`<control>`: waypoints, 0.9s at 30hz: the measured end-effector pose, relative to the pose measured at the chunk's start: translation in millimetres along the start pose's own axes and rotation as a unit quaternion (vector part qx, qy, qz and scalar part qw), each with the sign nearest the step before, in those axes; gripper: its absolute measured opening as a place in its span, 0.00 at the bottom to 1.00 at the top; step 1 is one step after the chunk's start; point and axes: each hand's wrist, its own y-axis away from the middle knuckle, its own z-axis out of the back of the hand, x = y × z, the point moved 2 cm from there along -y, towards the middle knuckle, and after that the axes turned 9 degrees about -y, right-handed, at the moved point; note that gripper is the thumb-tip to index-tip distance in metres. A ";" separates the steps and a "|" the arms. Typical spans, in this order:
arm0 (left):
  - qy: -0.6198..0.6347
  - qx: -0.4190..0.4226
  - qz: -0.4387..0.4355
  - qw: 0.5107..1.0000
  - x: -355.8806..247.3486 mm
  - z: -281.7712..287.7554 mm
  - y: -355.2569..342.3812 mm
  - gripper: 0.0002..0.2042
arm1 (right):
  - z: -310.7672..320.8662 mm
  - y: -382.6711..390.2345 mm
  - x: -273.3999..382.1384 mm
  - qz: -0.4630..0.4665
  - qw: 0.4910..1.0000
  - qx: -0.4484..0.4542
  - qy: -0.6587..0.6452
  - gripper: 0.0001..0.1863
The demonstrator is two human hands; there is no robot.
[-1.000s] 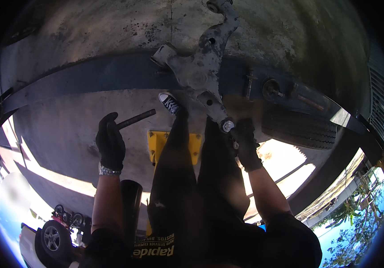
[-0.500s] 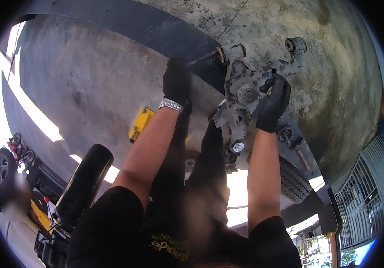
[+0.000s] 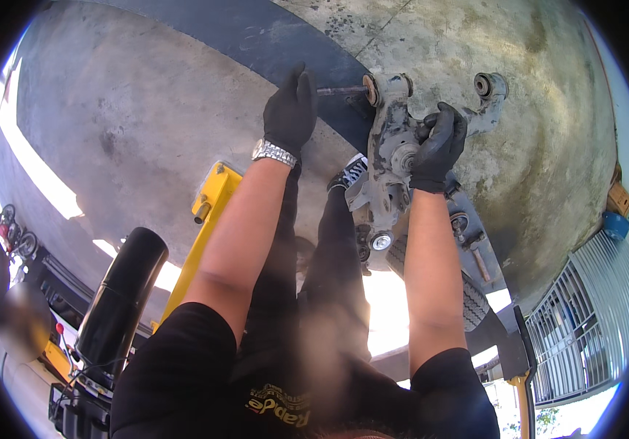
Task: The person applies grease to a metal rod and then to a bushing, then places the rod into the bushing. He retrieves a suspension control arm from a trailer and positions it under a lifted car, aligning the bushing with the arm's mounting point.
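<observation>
A grey, worn metal suspension arm point(image 3: 390, 139) with round rubber bushings stands ahead of me, slightly right. A thin metal rod point(image 3: 342, 91) sticks out leftward from its upper left bushing point(image 3: 371, 90). At the rod's left end is my left hand point(image 3: 289, 113), black-gloved, its fingers stretched upward and its palm side against the rod. My right hand point(image 3: 439, 146), also gloved, is beside the arm's central round boss point(image 3: 404, 156). Its fingers are bent in toward the thumb; whatever they hold is hidden.
A yellow metal bar point(image 3: 208, 212) and a black cylinder point(image 3: 124, 285) stand at the left. A dark beam point(image 3: 256, 44) crosses the concrete-coloured surface. Below the suspension arm are a tyre point(image 3: 473, 304) and my shoe point(image 3: 355, 172). A metal grille point(image 3: 578, 322) is at the far right.
My left hand has loosened from a fist, its fingers now straightened upward. The right hand has shifted up and left over the suspension arm. More of the yellow bar shows.
</observation>
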 end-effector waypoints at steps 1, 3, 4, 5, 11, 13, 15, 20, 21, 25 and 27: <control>0.011 -0.012 -0.003 1.000 -1.5 2.4 1.7 0.21 | -0.9 0.0 -0.5 -0.003 1.000 0.012 -0.010 0.12; -0.023 -0.013 -0.033 0.999 -6.3 3.0 9.4 0.23 | -0.9 -0.9 -2.1 -0.009 1.000 -0.001 0.000 0.11; -0.015 0.003 -0.016 1.000 -7.6 1.0 12.8 0.23 | -0.8 -1.6 -3.8 -0.026 1.000 -0.002 -0.005 0.10; -0.010 0.036 0.014 0.999 -8.1 -1.9 13.8 0.23 | -0.7 -2.9 -4.6 -0.035 0.999 0.003 -0.010 0.10; 0.019 -0.099 -0.092 0.991 -17.1 -8.9 5.6 0.17 | 0.1 -9.6 -9.2 0.059 0.989 0.070 0.114 0.12; 0.021 -0.093 -0.095 0.991 -13.9 -10.8 7.9 0.17 | -0.7 -11.9 -9.5 0.112 0.959 0.119 0.232 0.16; 0.067 0.008 0.004 0.998 -0.9 -16.2 4.0 0.18 | -2.4 -16.8 -9.8 0.157 0.917 0.147 0.335 0.18; -0.025 0.073 -0.083 0.993 30.8 -20.6 -26.7 0.18 | -14.5 -34.8 -9.4 0.106 0.893 0.181 0.398 0.23; -0.051 0.097 -0.073 0.991 35.0 -22.3 -30.0 0.18 | -16.8 -35.1 -8.8 0.091 0.879 0.179 0.433 0.23; -0.013 0.074 -0.100 0.992 28.3 -16.3 -26.5 0.18 | -24.7 -28.7 -4.0 0.057 0.844 0.185 0.500 0.26; -0.058 0.062 -0.055 0.995 19.4 -10.6 -10.9 0.19 | -27.9 -25.8 -1.8 0.066 0.842 0.186 0.502 0.27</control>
